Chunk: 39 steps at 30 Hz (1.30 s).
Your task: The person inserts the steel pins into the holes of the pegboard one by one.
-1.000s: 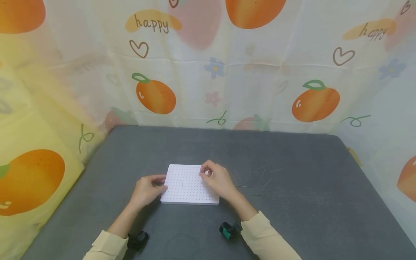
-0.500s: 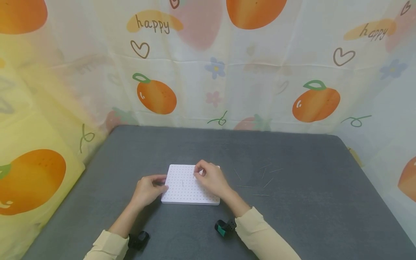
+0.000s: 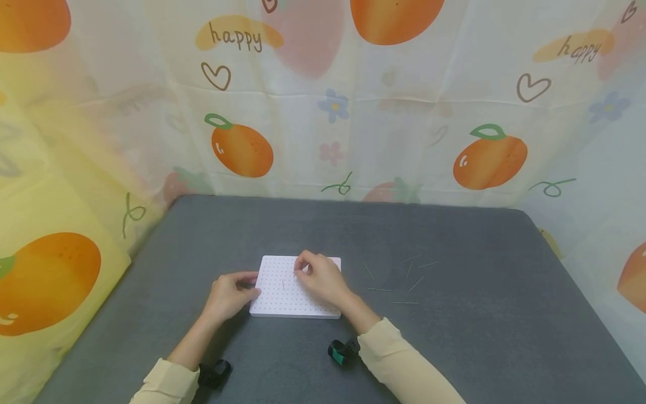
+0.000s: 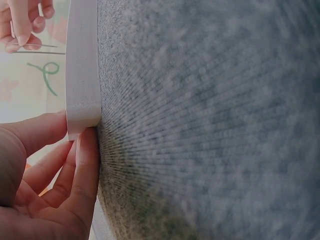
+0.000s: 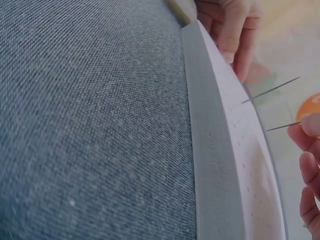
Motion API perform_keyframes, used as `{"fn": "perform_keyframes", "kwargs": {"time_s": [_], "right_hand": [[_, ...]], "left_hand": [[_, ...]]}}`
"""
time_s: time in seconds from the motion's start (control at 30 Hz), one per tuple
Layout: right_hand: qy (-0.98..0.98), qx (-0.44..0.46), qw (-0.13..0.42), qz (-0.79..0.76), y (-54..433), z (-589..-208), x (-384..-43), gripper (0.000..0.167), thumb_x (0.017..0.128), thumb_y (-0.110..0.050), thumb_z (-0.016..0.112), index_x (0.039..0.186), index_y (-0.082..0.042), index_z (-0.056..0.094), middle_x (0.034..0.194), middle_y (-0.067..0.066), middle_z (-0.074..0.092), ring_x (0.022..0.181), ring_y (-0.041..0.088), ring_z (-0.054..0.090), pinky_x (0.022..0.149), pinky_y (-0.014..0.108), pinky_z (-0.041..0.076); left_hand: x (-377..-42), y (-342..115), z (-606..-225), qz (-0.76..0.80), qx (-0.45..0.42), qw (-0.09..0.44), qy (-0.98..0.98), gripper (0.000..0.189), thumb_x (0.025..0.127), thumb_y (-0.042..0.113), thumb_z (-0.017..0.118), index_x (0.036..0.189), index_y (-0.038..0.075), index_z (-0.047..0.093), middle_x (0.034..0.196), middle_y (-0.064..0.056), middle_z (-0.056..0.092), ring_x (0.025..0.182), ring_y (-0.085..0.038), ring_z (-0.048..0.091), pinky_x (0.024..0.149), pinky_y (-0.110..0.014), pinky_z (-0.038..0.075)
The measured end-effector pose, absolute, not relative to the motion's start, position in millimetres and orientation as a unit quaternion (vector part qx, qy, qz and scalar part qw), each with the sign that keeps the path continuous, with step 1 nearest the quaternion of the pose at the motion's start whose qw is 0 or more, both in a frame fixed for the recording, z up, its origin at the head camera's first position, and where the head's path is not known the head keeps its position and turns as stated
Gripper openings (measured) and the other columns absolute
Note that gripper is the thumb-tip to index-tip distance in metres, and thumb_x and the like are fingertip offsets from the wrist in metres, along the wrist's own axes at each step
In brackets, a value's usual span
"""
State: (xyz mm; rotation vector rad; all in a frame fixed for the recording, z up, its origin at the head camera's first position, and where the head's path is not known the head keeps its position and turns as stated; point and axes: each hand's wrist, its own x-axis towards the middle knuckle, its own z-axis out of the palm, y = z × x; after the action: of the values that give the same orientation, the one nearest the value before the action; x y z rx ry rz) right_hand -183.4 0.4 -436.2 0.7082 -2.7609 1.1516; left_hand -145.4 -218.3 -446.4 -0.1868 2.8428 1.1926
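Observation:
A white pegboard (image 3: 303, 303) with rows of small holes lies on the grey table. My left hand (image 3: 227, 297) grips its left edge; in the left wrist view the thumb lies on the top face and fingers are at the underside. One thin metal needle (image 5: 271, 90) stands upright in the board. Over the board, my right hand (image 3: 323, 278) pinches a second needle (image 5: 284, 127) between thumb and index finger, point toward the holes. The right wrist view shows its tip close to the surface; whether it touches a hole I cannot tell.
Several loose needles (image 3: 405, 303) lie scattered on the table (image 3: 454, 348) to the right of the board. A patterned curtain (image 3: 303, 140) hangs behind the table's far edge. Black wrist straps (image 3: 214, 374) hang by both sleeves.
My right hand has moved left across the board with the pinched needle, toward the standing one. The left hand keeps its hold on the board's edge.

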Motion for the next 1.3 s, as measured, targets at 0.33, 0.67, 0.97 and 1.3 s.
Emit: {"fn": "perform_keyframes", "kwargs": {"time_s": [0.33, 0.67, 0.97, 1.3], "right_hand": [[-0.896, 0.237, 0.040, 0.374, -5.3, -442.6, -185.3, 0.006, 0.083, -0.015, 0.061, 0.086, -0.019, 0.059, 0.080, -0.007, 0.063, 0.068, 0.007, 0.049, 0.062, 0.021, 0.037], [-0.893, 0.244, 0.036, 0.377, -6.4, -443.7, -186.5, 0.005, 0.083, -0.015, 0.059, 0.085, -0.020, 0.059, 0.081, -0.008, 0.063, 0.068, 0.007, 0.049, 0.063, 0.022, 0.039], [-0.896, 0.262, 0.034, 0.357, -9.1, -445.0, -187.6, 0.005, 0.083, -0.014, 0.058, 0.085, -0.018, 0.061, 0.077, -0.007, 0.063, 0.065, 0.006, 0.051, 0.063, 0.021, 0.040], [-0.902, 0.268, 0.048, 0.334, -10.7, -447.6, -188.6, 0.005, 0.082, -0.014, 0.059, 0.084, -0.018, 0.062, 0.068, -0.008, 0.057, 0.062, 0.006, 0.048, 0.061, 0.021, 0.038]], "left_hand": [[-144.9, -217.3, -445.1, 0.390, -0.062, 0.023, 0.919, 0.039, 0.077, 0.009, 0.069, 0.115, 0.001, 0.062, 0.103, -0.015, 0.066, 0.071, -0.015, 0.060, 0.056, -0.025, 0.044], [-144.2, -216.6, -444.3, 0.394, -0.055, 0.018, 0.917, 0.038, 0.077, 0.008, 0.069, 0.114, 0.000, 0.063, 0.101, -0.016, 0.066, 0.071, -0.014, 0.061, 0.056, -0.026, 0.046], [-144.7, -217.5, -444.5, 0.398, -0.050, 0.018, 0.916, 0.038, 0.076, 0.007, 0.069, 0.113, -0.001, 0.063, 0.101, -0.016, 0.067, 0.072, -0.015, 0.062, 0.055, -0.026, 0.046], [-144.3, -217.6, -444.1, 0.399, -0.047, 0.017, 0.915, 0.038, 0.076, 0.006, 0.069, 0.113, -0.002, 0.063, 0.100, -0.017, 0.067, 0.071, -0.014, 0.062, 0.055, -0.026, 0.046]]}}
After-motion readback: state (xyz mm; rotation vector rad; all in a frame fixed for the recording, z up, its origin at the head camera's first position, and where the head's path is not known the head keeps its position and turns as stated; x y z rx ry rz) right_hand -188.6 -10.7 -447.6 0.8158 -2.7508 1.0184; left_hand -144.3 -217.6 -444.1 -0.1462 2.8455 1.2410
